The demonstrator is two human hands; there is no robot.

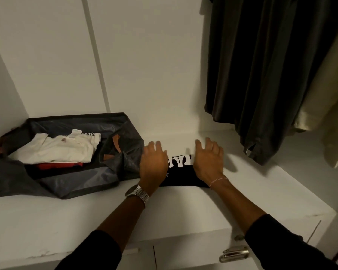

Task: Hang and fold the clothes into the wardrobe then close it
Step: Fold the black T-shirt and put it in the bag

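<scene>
Straight fingers [156,145] of the left hand [153,164] and right hand [208,160] are pressing the folded black printed shirt [179,173] onto the wardrobe shelf [183,203] (beside the dark bag [72,184] of folded clothes); garments are hanging right of it, closing probably remaining.

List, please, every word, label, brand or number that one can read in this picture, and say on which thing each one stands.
"A": the only clear white letter on the folded black shirt, between the left hand and the right hand; the hands cover the other letters.
Black print on the waistband of the white garment in the dark bag: too blurred to read.
White tag on that garment: too small to read.
Wristwatch: no readable face.
</scene>
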